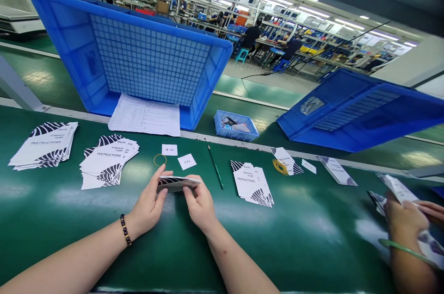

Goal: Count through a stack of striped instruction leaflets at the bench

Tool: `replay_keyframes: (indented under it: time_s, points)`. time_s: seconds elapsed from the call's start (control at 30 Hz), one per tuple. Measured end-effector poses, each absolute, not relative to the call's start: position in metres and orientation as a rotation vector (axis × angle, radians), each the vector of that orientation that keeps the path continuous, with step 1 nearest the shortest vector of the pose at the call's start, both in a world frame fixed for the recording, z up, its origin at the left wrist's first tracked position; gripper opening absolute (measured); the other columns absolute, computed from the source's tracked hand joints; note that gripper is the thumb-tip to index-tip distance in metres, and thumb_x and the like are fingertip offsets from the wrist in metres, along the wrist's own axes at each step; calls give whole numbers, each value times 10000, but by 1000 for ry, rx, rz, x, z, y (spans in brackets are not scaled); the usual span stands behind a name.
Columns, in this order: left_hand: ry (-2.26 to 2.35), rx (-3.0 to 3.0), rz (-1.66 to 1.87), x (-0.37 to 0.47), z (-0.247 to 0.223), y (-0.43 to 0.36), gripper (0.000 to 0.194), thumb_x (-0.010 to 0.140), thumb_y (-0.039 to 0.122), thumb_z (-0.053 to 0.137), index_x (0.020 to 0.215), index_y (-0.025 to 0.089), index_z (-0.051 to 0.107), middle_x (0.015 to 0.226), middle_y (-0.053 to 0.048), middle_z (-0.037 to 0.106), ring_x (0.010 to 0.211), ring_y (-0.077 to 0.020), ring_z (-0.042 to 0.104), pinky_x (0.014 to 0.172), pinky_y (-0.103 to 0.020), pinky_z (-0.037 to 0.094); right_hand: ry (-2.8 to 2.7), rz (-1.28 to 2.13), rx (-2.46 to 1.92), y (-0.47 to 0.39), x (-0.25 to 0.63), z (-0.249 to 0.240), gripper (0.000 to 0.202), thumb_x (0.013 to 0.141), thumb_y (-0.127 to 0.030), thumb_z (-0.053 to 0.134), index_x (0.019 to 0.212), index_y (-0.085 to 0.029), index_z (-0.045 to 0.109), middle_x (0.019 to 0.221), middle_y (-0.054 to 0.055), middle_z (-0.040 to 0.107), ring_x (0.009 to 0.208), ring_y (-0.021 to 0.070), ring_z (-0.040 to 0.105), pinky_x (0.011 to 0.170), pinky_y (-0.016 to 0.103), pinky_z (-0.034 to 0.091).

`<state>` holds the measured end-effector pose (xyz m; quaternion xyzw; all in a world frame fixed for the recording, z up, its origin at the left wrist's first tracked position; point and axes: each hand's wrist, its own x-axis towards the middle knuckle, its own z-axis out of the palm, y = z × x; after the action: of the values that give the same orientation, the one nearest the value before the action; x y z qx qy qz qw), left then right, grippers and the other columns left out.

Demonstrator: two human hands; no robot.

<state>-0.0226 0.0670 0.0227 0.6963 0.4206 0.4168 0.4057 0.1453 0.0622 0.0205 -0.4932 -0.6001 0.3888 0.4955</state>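
Between my two hands is a small stack of instruction leaflets (176,184), held edge-on above the green table. My left hand (151,199), with a beaded bracelet at the wrist, grips its left end, thumb in front. My right hand (199,201) pinches the right end with the thumb on the near face. Just beyond lie a yellow rubber band (160,160) and two small white cards, one handwritten card (169,149) and another card (187,161). A green pencil (215,167) lies to the right, beside a pile of instruction leaflets (253,183).
More leaflet piles lie left, a fanned pile (107,159) and a far-left pile (43,143). Behind stand a tilted blue crate (145,53) with papers (145,115), a small blue basket (236,126) and another crate (360,113). At right, a co-worker's hands (405,220) hold leaflets near rubber bands (279,167).
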Motion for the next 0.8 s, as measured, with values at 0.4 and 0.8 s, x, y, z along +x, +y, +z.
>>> replay_keyframes:
  time_s: [0.4, 0.8]
  points:
    - [1040, 1876, 1053, -22, 23, 66, 594, 943, 227, 309, 1430, 306, -22, 1477, -85, 230, 1294, -236, 331, 1072, -456, 262, -1630, 429, -1040, 60, 147, 17, 621, 851, -74, 439, 1383, -341, 264, 1311, 97, 397, 1164, 245, 459, 929, 457, 430]
    - [1235, 1796, 923, -24, 22, 71, 518, 940, 280, 320, 1427, 248, 145, 1012, -63, 612, 902, -213, 591, 810, -352, 468, -1720, 297, -1082, 61, 153, 26, 564, 858, -46, 402, 1348, -325, 387, 1044, 93, 534, 913, 199, 567, 745, 346, 499]
